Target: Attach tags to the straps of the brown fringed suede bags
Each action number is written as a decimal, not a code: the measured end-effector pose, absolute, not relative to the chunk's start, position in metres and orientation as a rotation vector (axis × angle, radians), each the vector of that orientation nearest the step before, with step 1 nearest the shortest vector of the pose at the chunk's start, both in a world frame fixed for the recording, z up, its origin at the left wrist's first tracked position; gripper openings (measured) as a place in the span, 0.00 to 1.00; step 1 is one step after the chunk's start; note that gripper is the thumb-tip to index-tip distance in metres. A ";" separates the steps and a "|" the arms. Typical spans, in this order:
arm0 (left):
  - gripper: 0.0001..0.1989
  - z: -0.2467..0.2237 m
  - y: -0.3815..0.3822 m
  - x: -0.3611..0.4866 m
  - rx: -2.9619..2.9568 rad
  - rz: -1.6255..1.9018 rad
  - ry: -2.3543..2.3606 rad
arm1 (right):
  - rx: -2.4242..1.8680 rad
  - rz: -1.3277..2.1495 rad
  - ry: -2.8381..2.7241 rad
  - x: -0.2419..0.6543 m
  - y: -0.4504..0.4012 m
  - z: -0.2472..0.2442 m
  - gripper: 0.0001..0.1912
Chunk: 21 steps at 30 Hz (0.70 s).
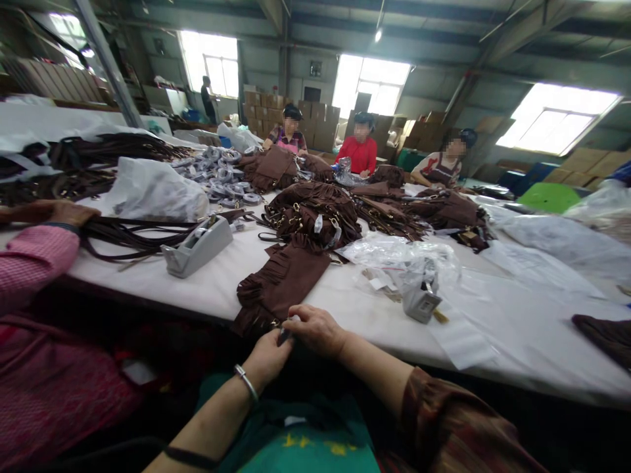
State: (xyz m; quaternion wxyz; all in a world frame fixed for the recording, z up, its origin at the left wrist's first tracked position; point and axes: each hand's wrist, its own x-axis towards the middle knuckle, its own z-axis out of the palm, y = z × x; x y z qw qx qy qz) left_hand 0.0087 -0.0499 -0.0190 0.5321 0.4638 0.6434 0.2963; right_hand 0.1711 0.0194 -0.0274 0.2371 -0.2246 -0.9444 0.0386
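Observation:
My left hand (269, 360), with a silver bangle on its wrist, is closed in a pinch at the table's front edge. Close against it, my right hand (318, 330) is also closed, its thumb and fingers brought together. A small greyish piece shows between the hands, too small and covered to name. Just beyond them lies a dark brown fringed bag (290, 279), its near corner hanging at the edge by my fingers. Gold-coloured metal hardware (275, 323) glints on that corner.
A grey tape dispenser (198, 246) stands left, another (422, 302) right beside clear plastic bags (394, 253). Brown bags (315, 210) are heaped mid-table. At left, a co-worker's hand (69, 213) is at dark straps (133, 230). Co-workers sit across the white table (493, 335).

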 end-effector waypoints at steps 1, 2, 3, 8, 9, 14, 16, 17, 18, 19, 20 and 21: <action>0.11 -0.019 -0.050 0.007 1.158 0.712 1.534 | -0.595 0.069 -2.597 0.170 0.020 -0.026 0.17; 0.10 -0.019 -0.050 0.006 1.208 0.718 1.534 | -0.576 0.041 -2.603 0.169 0.021 -0.025 0.15; 0.09 -0.019 -0.049 0.004 1.264 0.721 1.534 | -0.559 0.023 -2.611 0.168 0.022 -0.024 0.14; 0.11 -0.022 -0.049 -0.007 1.600 0.696 1.605 | -0.479 0.027 -2.721 0.162 0.028 -0.015 0.09; 0.11 -0.022 -0.050 -0.009 1.647 0.679 1.620 | -0.464 0.031 -2.753 0.160 0.030 -0.014 0.09; 0.10 -0.026 -0.053 -0.014 1.669 0.606 1.666 | -0.365 0.042 -2.910 0.156 0.036 -0.002 0.10; 0.11 -0.029 -0.053 -0.013 1.614 0.610 1.643 | -0.330 0.034 -2.956 0.154 0.038 0.003 0.10; 0.11 -0.030 -0.052 -0.013 1.560 0.611 1.619 | -0.323 0.027 -2.976 0.154 0.039 0.004 0.09; 0.11 -0.030 -0.052 -0.013 1.496 0.610 1.585 | -0.325 0.021 -2.994 0.153 0.040 0.006 0.09; 0.12 -0.030 -0.051 -0.013 1.422 0.604 1.541 | -0.334 0.019 -3.009 0.152 0.040 0.007 0.09; 0.12 -0.028 -0.050 -0.013 1.337 0.598 1.492 | -0.348 0.019 -3.020 0.151 0.040 0.007 0.09; 0.13 -0.026 -0.049 -0.014 1.240 0.598 1.442 | -0.363 0.021 -3.028 0.150 0.040 0.007 0.09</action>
